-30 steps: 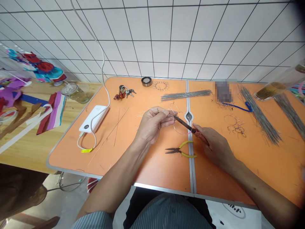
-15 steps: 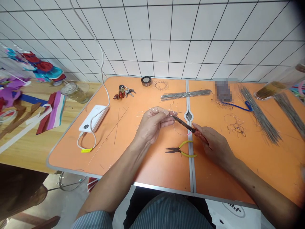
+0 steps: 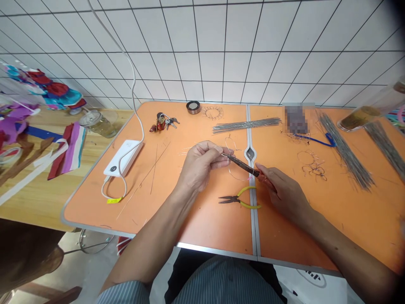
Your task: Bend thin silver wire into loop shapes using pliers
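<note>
My left hand (image 3: 201, 164) pinches a thin silver wire (image 3: 193, 148) between thumb and fingers, and a looped length of it (image 3: 236, 169) hangs beyond the fingertips. My right hand (image 3: 283, 192) grips dark long-nosed pliers (image 3: 243, 165) with reddish handles, their tips at the wire beside my left fingers. Yellow-handled needle-nose pliers (image 3: 237, 199) lie on the orange table (image 3: 95, 185) just below my hands, touching neither.
Straight wire bundles (image 3: 247, 125) lie at the back, with more (image 3: 344, 152) at the right, near small wire shapes (image 3: 313, 168). A white power bank (image 3: 122, 158) with its cable, keys (image 3: 163, 121) and tape (image 3: 193, 107) sit left and back. A jar (image 3: 370, 110) stands at the right.
The pliers tips have moved slightly left, further along the wire toward my left fingers. My left hand has shifted a little left. The view has moved slightly.
</note>
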{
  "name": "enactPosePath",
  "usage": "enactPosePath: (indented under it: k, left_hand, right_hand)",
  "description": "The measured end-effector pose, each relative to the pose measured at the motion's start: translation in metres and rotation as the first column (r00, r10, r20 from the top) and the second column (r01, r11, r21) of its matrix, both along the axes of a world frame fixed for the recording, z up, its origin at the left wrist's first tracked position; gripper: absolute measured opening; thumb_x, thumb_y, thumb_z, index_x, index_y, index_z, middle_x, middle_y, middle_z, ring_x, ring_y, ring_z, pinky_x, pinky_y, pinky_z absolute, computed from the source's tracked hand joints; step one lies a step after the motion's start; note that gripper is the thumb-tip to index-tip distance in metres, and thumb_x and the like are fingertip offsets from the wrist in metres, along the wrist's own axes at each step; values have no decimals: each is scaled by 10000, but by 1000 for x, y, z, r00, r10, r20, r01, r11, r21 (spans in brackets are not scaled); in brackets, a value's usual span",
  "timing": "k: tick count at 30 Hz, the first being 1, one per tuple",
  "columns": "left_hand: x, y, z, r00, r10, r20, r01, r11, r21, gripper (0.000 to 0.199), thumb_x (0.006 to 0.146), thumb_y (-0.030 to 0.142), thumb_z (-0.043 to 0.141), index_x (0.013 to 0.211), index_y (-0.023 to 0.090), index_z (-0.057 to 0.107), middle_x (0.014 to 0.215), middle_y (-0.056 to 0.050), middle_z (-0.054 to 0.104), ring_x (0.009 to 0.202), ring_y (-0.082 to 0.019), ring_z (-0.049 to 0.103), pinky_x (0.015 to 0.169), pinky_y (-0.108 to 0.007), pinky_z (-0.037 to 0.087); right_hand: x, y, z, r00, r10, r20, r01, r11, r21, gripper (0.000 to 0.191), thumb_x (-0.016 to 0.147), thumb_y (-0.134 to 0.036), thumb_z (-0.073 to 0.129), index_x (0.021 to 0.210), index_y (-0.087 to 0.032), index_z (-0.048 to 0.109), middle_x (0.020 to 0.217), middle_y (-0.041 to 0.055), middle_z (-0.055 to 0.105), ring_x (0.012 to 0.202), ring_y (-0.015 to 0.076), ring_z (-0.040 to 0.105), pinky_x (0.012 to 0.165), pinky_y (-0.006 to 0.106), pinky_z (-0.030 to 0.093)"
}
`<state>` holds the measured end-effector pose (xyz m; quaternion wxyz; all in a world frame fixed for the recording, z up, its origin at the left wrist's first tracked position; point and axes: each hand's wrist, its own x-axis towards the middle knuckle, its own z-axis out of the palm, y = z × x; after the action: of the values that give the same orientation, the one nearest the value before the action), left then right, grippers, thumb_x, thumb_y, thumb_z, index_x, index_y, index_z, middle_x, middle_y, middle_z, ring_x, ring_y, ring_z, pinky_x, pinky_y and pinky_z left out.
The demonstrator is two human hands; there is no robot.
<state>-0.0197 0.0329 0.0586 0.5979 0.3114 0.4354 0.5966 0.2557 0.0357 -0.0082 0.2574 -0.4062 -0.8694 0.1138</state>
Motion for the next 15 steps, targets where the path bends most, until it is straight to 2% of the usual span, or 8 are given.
enactPosePath:
  k: [6, 15]
  left_hand:
    - [1, -1, 3, 1000, 7, -2, -7, 1000, -3, 227, 783, 275, 846, 708, 168, 660, 880, -70, 827, 881, -202, 831, 742, -255, 661]
    - [0, -1, 3, 1000, -8, 28, 8, 1000, 10, 240, 782, 294, 872, 720, 166, 679, 878, -63, 826, 832, -187, 823, 753, -268, 672]
  right_hand:
    - [2, -1, -2, 1000, -18, 15, 18, 1000, 3, 415, 1149, -248, 444, 1543, -256, 576, 1255, 125, 791, 1104, 278, 785, 849, 398, 641]
    - [0, -2, 1, 1000, -3, -18, 2, 1000, -20, 390, 1158, -270, 440, 1520, -248, 584, 1138, 115, 784, 1025, 261, 781, 800, 378, 624]
